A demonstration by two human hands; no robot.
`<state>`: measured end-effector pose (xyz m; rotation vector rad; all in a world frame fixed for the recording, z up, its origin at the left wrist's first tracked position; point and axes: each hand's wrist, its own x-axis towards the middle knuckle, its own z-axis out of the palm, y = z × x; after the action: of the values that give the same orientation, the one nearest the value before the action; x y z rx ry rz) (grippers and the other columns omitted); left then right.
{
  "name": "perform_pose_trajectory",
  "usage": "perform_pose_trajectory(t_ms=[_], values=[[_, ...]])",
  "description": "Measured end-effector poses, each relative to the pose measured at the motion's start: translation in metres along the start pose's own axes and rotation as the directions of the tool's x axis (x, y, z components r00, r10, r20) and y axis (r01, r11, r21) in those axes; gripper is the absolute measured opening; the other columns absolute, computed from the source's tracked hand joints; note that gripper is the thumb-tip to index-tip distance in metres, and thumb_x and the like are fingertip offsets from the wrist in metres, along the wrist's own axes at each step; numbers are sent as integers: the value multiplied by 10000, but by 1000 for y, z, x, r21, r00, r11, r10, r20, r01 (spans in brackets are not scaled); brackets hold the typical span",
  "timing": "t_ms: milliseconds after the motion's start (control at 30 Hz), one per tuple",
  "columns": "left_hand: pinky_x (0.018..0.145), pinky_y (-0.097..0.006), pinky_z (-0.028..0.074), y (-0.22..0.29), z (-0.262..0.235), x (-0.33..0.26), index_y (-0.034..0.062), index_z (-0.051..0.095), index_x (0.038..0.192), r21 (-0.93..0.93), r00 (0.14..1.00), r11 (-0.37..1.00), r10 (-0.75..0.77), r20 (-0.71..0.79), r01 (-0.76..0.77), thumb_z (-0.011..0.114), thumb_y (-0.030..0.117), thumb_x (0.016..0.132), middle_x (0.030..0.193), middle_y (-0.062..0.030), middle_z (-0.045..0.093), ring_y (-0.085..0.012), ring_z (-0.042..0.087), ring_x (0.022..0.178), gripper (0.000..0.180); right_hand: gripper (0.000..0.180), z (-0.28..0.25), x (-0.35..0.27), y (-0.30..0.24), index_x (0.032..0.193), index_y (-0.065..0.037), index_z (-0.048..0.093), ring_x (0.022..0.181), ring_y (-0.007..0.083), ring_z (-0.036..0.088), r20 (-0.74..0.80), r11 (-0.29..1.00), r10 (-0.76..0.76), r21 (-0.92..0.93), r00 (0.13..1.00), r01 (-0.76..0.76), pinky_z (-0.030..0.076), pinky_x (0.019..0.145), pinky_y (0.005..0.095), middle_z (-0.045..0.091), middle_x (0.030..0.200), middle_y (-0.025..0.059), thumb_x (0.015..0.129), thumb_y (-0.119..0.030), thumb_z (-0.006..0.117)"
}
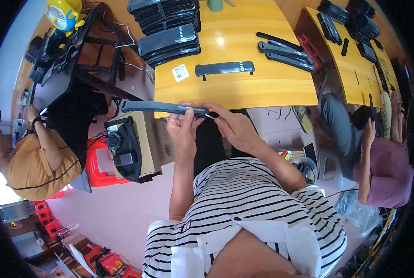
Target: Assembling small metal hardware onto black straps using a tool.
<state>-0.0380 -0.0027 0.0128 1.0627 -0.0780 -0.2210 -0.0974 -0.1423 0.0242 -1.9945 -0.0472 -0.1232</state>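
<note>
A long dark grey strip (146, 107), slotted at its left end and with pale print near the other, is held level just off the table's near edge. My left hand (182, 132) pinches it near its right end, thumb on top. My right hand (238, 130) is closed at that end, fingertips together. A thin pale sliver (210, 116) shows beside those fingertips; what they grip is mostly hidden. Beyond my hands a similar strip (225, 68) lies flat on the yellow wooden table (272, 95), two short black tabs poking out below it.
Stacked dark strips (167, 44) stand at the table's back left, beside a white printed card (180, 72). Several loose strips (285, 53) lie to the right. A cardboard box (146, 139) and red stool (98, 162) are left. Co-workers (42, 160) (385, 171) sit on both sides.
</note>
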Motion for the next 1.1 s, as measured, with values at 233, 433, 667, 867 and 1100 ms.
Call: perform_pose_trajectory(t_ms=[233, 433, 667, 867, 1100], values=[[700, -283, 564, -3, 2, 1, -7, 511, 1014, 23, 1000, 1000, 5, -10, -5, 508, 57, 879, 951, -168, 615, -200, 629, 875, 149, 438, -3, 1, 3, 1285, -161, 433, 493, 227, 506, -21, 997, -40, -63, 999, 38, 423, 528, 305, 471, 560, 108, 857, -68, 438], [725, -297, 551, 0, 9, -3, -14, 506, 1020, 114, 995, 989, 97, -5, -96, 500, 8, 864, 958, -154, 610, -192, 624, 870, 158, 432, -11, 3, -2, 1276, -130, 452, 497, 168, 513, 100, 946, 117, 290, 988, -141, 429, 509, 277, 509, 607, 91, 856, -31, 444], [764, -268, 521, -3, 10, -7, -29, 511, 1027, 230, 971, 943, 230, 65, -239, 544, -60, 816, 951, -116, 593, -148, 593, 870, 216, 416, -8, 1, 1, 1285, -95, 451, 501, 72, 447, 144, 807, 154, 553, 978, -208, 397, 488, 212, 472, 623, 13, 876, -19, 429], [730, -210, 490, -10, 7, -12, -30, 533, 995, 314, 961, 911, 276, 13, -266, 599, -68, 787, 948, -85, 581, -104, 574, 848, 222, 408, 4, -3, 5, 1279, -95, 460, 518, 72, 427, 20, 890, 72, 449, 997, -73, 385, 495, 203, 432, 628, 5, 885, -4, 410], [800, -299, 520, -14, 21, -15, -39, 489, 985, 237, 948, 923, 317, -28, -302, 519, -72, 810, 1000, -161, 588, -196, 582, 934, 181, 406, 8, -2, 9, 1279, -95, 459, 515, 80, 419, -64, 924, 48, 381, 997, -20, 384, 500, 205, 422, 613, 10, 886, -8, 408]])
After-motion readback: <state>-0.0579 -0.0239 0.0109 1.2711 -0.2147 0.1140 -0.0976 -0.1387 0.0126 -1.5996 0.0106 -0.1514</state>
